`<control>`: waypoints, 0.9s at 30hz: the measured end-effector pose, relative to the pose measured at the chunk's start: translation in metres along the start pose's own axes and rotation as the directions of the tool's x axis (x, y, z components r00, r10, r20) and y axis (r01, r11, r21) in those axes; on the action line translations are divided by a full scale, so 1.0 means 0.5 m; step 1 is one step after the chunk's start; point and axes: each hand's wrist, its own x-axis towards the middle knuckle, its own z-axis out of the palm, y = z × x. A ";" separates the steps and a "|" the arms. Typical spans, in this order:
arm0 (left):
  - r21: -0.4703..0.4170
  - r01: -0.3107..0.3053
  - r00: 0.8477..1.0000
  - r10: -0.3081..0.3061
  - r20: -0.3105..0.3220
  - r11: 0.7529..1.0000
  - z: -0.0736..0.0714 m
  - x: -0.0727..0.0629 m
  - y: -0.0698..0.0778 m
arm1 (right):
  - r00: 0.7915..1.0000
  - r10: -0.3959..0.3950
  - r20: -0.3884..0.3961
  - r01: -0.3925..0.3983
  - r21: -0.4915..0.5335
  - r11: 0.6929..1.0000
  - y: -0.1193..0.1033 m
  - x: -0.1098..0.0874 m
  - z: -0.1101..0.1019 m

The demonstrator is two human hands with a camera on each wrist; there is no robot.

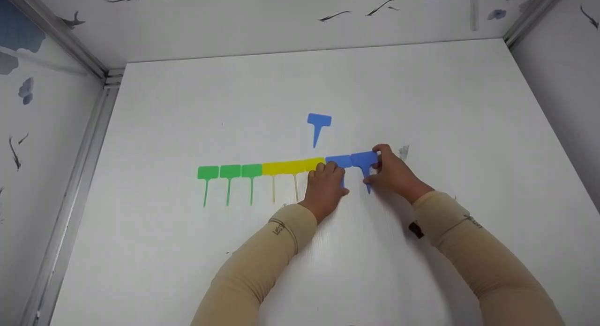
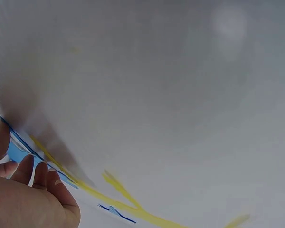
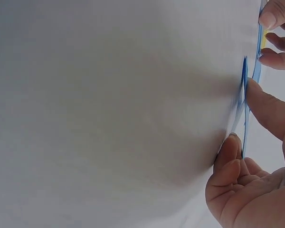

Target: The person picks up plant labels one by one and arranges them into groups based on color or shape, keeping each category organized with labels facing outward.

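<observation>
A row of T-shaped plant labels lies flat on the white table: three green labels (image 1: 208, 172) at left, then yellow labels (image 1: 283, 168), then two blue ones. My left hand (image 1: 326, 187) is at the inner blue label (image 1: 340, 161), fingertips over its head beside the last yellow label and thumb by its stem, covering part of both. At the row's right end, my right hand (image 1: 396, 173) grips the outer blue label (image 1: 364, 159), fingers at the head's right edge and thumb at the stem. In the right wrist view, this blue label (image 3: 245, 104) stands edge-on between thumb and fingers.
Above the row lies a separate blue label (image 1: 319, 120), stem toward me. A small greyish scrap or mark (image 1: 404, 151) shows beyond my right hand. Patterned white panels (image 1: 262, 26) and metal frame rails (image 1: 86, 143) border the table at the back and sides.
</observation>
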 end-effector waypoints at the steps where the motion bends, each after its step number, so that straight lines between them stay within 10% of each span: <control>1: 0.000 0.001 1.000 -0.001 0.002 1.000 0.000 0.000 0.000 | 1.000 0.000 -0.002 0.000 -0.002 1.000 0.000 0.000 0.000; 27: -0.008 0.016 1.000 -0.016 0.003 1.000 -0.002 -0.001 0.001 | 1.000 -0.023 -0.013 0.022 -0.077 0.997 0.006 0.012 -0.004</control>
